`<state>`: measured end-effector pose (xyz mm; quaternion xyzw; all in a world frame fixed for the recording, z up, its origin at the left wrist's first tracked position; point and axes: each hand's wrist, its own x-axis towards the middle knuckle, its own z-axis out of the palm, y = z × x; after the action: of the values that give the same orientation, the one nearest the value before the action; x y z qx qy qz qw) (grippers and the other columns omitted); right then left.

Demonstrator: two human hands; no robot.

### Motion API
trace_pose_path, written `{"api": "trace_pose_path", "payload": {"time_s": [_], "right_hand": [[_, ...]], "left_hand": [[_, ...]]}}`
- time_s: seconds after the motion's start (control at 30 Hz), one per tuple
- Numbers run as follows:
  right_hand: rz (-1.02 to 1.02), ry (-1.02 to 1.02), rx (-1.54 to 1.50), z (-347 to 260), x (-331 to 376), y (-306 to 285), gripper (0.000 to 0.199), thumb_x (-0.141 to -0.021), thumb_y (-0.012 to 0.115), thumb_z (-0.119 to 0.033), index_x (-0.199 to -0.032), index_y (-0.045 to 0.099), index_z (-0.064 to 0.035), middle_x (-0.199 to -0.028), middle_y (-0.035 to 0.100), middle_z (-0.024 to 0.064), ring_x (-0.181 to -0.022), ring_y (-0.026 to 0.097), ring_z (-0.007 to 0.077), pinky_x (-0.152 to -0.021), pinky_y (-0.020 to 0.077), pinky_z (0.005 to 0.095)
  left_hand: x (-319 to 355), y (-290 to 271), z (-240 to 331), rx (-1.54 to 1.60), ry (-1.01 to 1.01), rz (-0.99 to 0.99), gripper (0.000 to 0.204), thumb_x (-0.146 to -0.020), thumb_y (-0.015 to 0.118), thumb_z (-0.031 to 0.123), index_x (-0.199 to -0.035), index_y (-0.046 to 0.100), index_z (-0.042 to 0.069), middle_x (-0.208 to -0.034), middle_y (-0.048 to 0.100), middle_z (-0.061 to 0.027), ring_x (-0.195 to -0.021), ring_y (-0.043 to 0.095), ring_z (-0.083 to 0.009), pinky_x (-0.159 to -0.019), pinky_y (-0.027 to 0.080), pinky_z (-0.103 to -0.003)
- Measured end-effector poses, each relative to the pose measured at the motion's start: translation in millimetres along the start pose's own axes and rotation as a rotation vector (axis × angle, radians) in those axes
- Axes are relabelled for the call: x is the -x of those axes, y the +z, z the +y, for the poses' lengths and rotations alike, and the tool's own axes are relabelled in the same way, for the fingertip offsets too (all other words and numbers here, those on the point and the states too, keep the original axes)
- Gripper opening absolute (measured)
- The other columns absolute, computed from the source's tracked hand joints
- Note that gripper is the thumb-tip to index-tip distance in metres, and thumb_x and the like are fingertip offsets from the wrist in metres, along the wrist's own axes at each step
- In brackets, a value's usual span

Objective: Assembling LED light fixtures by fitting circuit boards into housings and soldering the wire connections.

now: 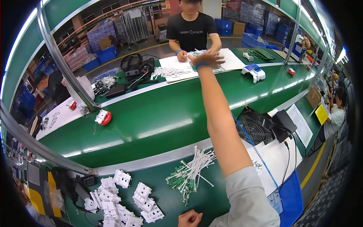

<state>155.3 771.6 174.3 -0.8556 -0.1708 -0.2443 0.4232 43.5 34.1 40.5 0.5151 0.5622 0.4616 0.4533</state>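
My right arm stretches forward over the green conveyor belt. At its end my right hand (208, 58), with a blue wristband, is open with fingers spread above a white board (231, 57) on the far bench. White cables (169, 72) and small parts lie on that board. My left hand (190, 218) is at the lower edge, fingers curled in; what they hold, if anything, is hidden. Beyond it lies a bundle of white cables with green ends (193, 170). White plastic housings (109, 210) are heaped to the left.
Opposite, a person in a black shirt (192, 32) has both hands at the board. The belt (159, 117) carries a white-and-red piece (103, 117) and a white-and-blue housing (253, 73). A black fan (251, 126), coiled blue cord (257, 149) and blue bin (293, 198) are at right.
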Motion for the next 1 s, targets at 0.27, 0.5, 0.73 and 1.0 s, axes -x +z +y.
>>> {"api": "trace_pose_path", "payload": {"time_s": [0.27, 0.5, 0.73, 1.0], "right_hand": [[-0.149, -0.684, -0.419, 16, 51, -147, 0.109, -0.063, 0.080, -0.074, -0.142, 0.052, -0.0046, -0.152, 0.038, 0.0245, -0.146, 0.023, 0.0471, -0.117, 0.0174, 0.0670], [-0.514, -0.765, 0.010, 50, 40, -246, 0.071, -0.102, 0.042, -0.049, -0.161, 0.033, -0.0117, -0.171, 0.015, 0.0169, -0.156, 0.011, 0.0447, -0.121, 0.0045, 0.0696], [-1.231, -1.674, -0.220, 227, -105, -502, 0.053, -0.091, 0.060, -0.045, -0.111, 0.073, 0.0025, -0.122, 0.068, 0.0299, -0.110, 0.068, 0.0428, -0.100, 0.0512, 0.0534], [-0.839, -1.244, 0.128, 623, -200, -547, 0.078, -0.087, 0.074, -0.051, -0.134, 0.054, 0.0075, -0.097, 0.071, 0.0210, -0.093, 0.069, 0.0382, -0.086, 0.0538, 0.0461]], "left_hand": [[8, -5, 3, -0.042, -0.095, 0.166, 0.031, -0.091, 0.072, 0.006, -0.071, 0.050, 0.000, -0.059, 0.038, -0.0072, -0.057, 0.034, -0.0159, -0.053, 0.034, -0.036], [14, 0, -29, -0.155, -0.032, 0.132, 0.030, -0.090, 0.076, 0.012, -0.070, 0.057, 0.003, -0.057, 0.045, 0.0039, -0.054, 0.038, -0.0059, -0.049, 0.030, -0.027], [8, 3, -37, -0.152, 0.057, 0.093, 0.030, -0.092, 0.075, 0.012, -0.071, 0.057, 0.002, -0.058, 0.043, 0.0058, -0.056, 0.034, -0.0023, -0.050, 0.025, -0.025], [20, 11, -32, -0.201, 0.190, 0.123, 0.027, -0.091, 0.073, 0.008, -0.072, 0.056, 0.000, -0.060, 0.045, 0.0012, -0.055, 0.039, -0.0057, -0.051, 0.029, -0.025]]}}
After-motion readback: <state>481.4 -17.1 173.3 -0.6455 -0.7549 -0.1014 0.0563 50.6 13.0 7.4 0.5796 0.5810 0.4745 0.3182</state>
